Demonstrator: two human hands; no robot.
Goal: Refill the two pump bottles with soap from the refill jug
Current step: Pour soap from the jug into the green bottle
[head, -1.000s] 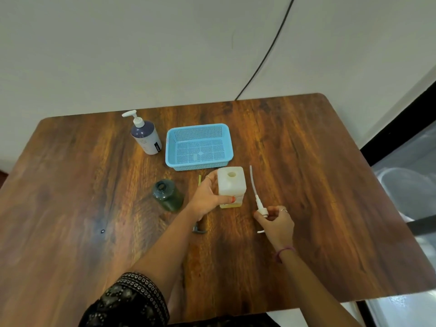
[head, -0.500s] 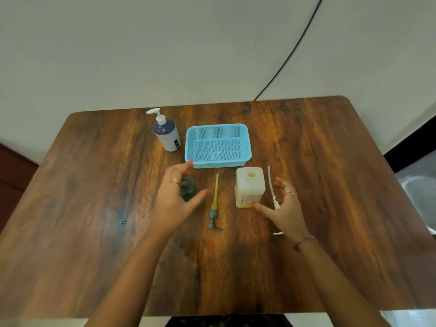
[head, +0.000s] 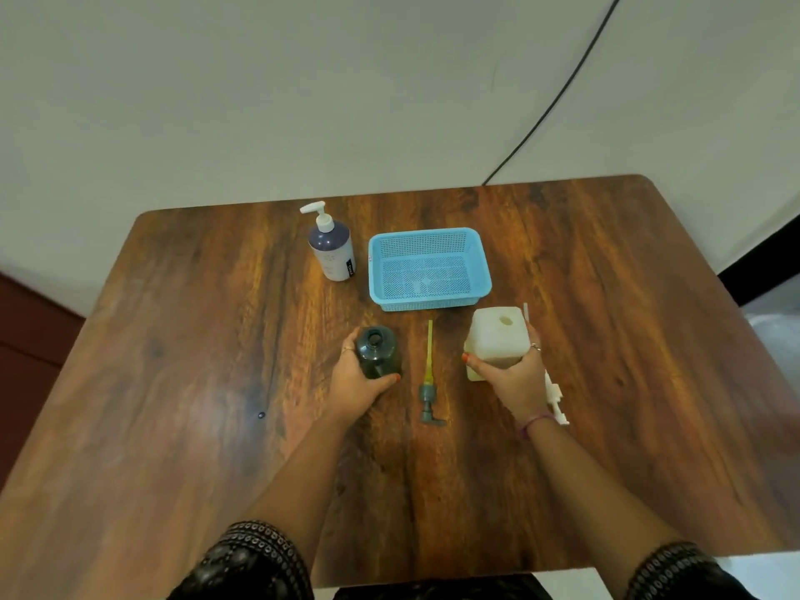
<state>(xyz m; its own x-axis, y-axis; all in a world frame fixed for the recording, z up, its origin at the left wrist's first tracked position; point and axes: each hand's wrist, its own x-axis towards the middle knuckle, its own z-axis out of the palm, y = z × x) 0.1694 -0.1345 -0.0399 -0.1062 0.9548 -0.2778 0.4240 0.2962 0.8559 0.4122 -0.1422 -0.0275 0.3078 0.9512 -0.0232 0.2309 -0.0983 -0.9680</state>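
A dark green round bottle (head: pixel 378 351) stands open-necked on the wooden table (head: pixel 606 383), and my left hand (head: pixel 355 378) grips it from the near left side. A white square bottle (head: pixel 498 335), also without its pump, stands to the right with my right hand (head: pixel 513 378) wrapped around its near side. Between them lies a grey pump head with a yellow tube (head: pixel 428 383). A white pump with a clear tube (head: pixel 554 394) lies to the right of my right hand, partly hidden by it. A purple pump bottle (head: pixel 332 253) stands at the back left.
A light blue mesh basket (head: pixel 428 270) sits behind the two open bottles, beside the purple bottle. A black cable (head: pixel 558 93) runs down the wall to the table's far edge. The table's right edge borders a darker floor area.
My left hand moved from the white bottle to the green bottle and closed on it. My right hand let go of the white pump and took hold of the white bottle.
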